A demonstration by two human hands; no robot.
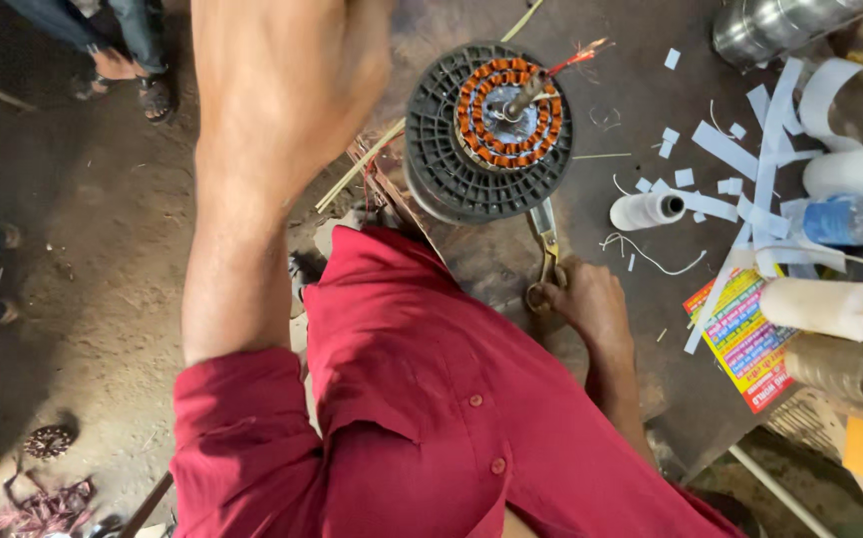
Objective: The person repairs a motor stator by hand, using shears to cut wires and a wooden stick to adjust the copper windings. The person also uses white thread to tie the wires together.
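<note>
A round black fan motor (441, 169) with a ring of copper windings (471, 125) and a centre shaft lies on the dark worktop (631, 120). Red wire ends (581, 55) stick out at its upper right. My right hand (586, 304) rests just below the motor, fingers closed on the handles of a pair of scissors (547, 239) whose blades point up towards the motor. My left hand (292, 60) is raised close to the camera, left of the motor, blurred. Its fingers are hidden, so a grip cannot be judged. My red shirt fills the lower middle.
A white thread spool (646, 209), white paper strips (765, 159), a colourful leaflet (745, 339), plastic bottles (830, 309) and a steel vessel (780, 25) crowd the right side. Another person's sandalled feet (123, 75) stand at top left. Scrap copper wire (43, 508) lies bottom left.
</note>
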